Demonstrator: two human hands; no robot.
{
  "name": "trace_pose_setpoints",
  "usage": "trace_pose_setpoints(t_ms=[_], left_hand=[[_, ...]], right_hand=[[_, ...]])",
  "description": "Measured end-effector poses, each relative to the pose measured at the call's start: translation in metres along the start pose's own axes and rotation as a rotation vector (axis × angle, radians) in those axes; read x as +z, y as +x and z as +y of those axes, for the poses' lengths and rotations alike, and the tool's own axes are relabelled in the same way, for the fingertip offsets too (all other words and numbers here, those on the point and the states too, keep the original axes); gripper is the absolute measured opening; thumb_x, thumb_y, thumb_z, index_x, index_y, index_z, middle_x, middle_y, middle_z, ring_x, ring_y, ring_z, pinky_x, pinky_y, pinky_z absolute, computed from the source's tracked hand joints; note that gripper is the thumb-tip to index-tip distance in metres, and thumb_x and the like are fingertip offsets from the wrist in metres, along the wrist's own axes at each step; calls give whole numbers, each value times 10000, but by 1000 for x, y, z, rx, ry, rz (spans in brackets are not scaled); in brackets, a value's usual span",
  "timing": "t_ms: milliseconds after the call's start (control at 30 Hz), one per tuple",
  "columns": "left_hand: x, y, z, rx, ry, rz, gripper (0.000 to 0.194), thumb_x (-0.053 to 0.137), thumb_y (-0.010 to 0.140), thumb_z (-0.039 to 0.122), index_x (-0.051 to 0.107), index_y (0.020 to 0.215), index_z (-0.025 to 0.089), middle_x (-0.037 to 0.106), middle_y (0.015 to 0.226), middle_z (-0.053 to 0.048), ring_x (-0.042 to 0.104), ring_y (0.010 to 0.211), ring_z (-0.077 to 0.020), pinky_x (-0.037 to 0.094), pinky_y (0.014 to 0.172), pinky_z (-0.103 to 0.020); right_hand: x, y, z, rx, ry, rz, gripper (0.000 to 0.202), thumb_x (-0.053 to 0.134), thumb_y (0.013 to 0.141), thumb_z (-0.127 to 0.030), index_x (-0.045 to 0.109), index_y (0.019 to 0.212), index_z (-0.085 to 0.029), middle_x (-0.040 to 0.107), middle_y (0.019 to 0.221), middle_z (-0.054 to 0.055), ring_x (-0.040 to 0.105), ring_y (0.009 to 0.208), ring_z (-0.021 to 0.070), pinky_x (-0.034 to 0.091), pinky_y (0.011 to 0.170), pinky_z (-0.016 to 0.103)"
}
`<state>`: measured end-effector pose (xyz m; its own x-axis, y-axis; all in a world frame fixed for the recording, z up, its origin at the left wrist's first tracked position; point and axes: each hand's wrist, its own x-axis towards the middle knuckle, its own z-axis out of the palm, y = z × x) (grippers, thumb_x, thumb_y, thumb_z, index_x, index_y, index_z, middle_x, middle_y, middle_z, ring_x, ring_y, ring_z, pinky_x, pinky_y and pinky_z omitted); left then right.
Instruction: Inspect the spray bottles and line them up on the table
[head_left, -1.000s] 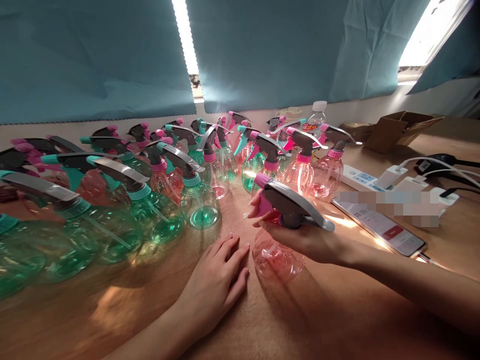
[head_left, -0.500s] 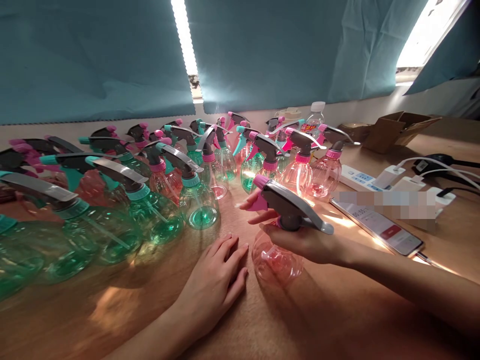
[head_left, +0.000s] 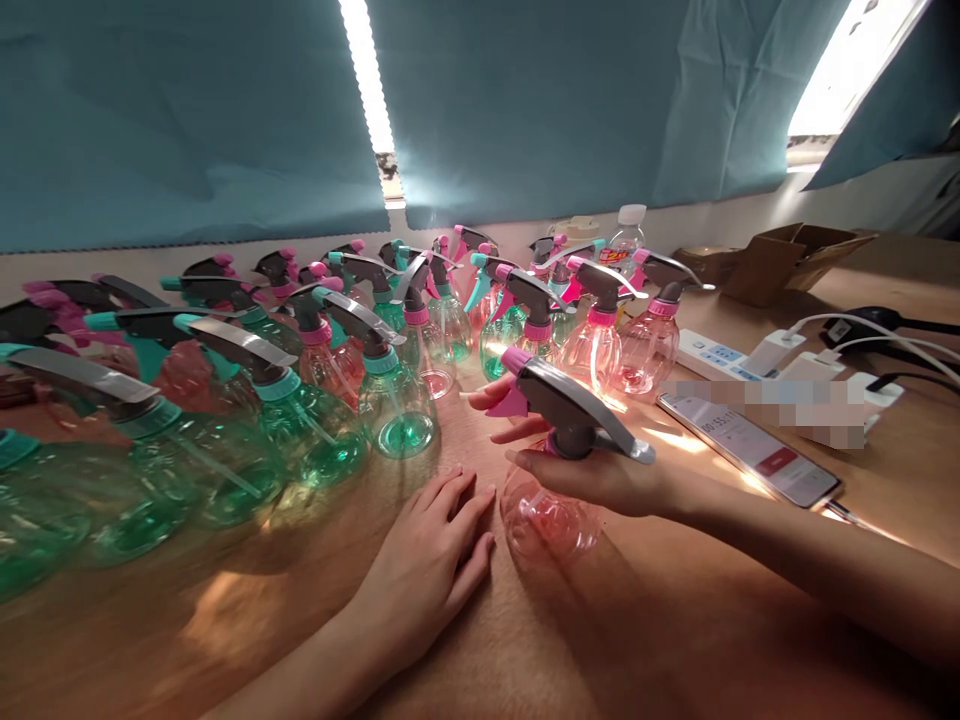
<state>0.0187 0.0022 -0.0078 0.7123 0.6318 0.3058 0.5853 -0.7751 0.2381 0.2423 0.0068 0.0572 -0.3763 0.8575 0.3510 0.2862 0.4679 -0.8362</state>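
Note:
A clear pink spray bottle [head_left: 551, 515] stands upright on the table in front of me, its grey head with the pink nozzle pointing left. My right hand [head_left: 581, 475] grips it round the neck from the right. The thumb lies along the near side, and the fingers reach past the pink trigger [head_left: 510, 400], partly hidden by the bottle's head. My left hand [head_left: 435, 540] rests palm down on the wood just left of this bottle, fingers loosely stretched, holding nothing. The nearest other bottle is a green spray bottle [head_left: 397, 410] beyond my left hand.
Several green and pink spray bottles crowd the table's left and back, among them a pink one [head_left: 649, 345]. To the right lie a phone [head_left: 750, 450] with a timer and a white power strip [head_left: 712, 355] with chargers and cables. Behind are an opened cardboard box [head_left: 787, 265] and a plastic bottle [head_left: 628, 235].
The fingers of my right hand have straightened a little and extend farther left past the trigger. The held bottle has barely shifted. My left hand stays in place.

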Motion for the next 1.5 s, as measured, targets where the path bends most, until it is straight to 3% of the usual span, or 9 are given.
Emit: trace_pose_setpoints(t_ms=[233,600,767,967,1200,1400,1500], left_hand=[[-2,0,0,-6,-2,-17,327,460,958,238,579,1258,185,562,1309,-136,476,1249,-309,428,1036,-494],[0,0,0,-11,-1,-18,330,452,967,245,564,1271,180,548,1324,-136,464,1253,-299,417,1043,-493],[0,-1,0,-10,1,-24,329,454,966,235,570,1266,167,545,1322,-141,459,1255,-304,410,1048,-493],[1,-1,-1,-7,8,-11,326,456,965,245,577,1258,173,548,1322,-134,465,1249,-303,418,1044,-487],[1,0,-2,-10,12,-24,320,457,966,250,584,1248,168,544,1330,-138,462,1252,-306,417,1044,-489],[0,-1,0,-9,14,-18,313,457,962,242,591,1235,170,548,1324,-139,470,1246,-308,422,1039,-495],[-3,1,1,-6,19,-38,311,458,960,233,597,1228,159,549,1321,-151,474,1243,-318,430,1029,-506]], right_hand=[[2,2,4,-53,73,-7,638,603,833,-146,418,1404,-361,547,1396,35,678,1030,181,586,873,347],[8,0,10,-125,91,46,638,580,854,-126,400,1411,-381,622,1264,14,671,1048,167,592,873,311],[9,0,10,-114,56,65,750,582,849,-113,291,1470,-418,611,1302,14,697,1000,162,604,817,275],[6,1,8,-91,18,42,785,574,839,-119,247,1491,-410,543,1408,7,683,1038,174,586,862,295],[4,1,6,-24,-113,49,698,584,833,-156,353,1435,-421,570,1370,-14,681,884,158,576,834,350],[3,0,2,37,-132,85,573,591,795,-174,522,1321,-393,717,1025,-21,682,828,198,573,773,357],[4,-1,0,48,-153,100,518,586,784,-182,555,1264,-375,713,1011,-21,690,843,201,573,756,354]])
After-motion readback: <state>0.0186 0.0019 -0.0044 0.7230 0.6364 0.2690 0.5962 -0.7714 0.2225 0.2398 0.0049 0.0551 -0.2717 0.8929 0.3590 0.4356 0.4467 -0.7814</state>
